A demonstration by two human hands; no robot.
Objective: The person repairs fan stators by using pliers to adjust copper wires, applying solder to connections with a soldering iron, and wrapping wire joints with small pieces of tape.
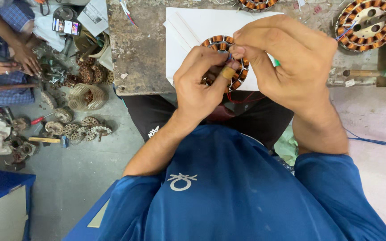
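A scuffed, stained workbench runs across the top of the view, with a white sheet of paper lying on it. Over that paper both hands meet on a ring-shaped motor stator wound with copper coils. The left hand is curled under and in front of the ring, its bandaged thumb pressed against the coils. The right hand comes in from the other side, thumb and forefinger pinched shut on a thin wire end just above the left thumb — the wire itself is barely visible. Beyond the right hand sits 1 more wound stator. Off past the left hand, on the floor, lie loose coils and parts, where another person's hands work.
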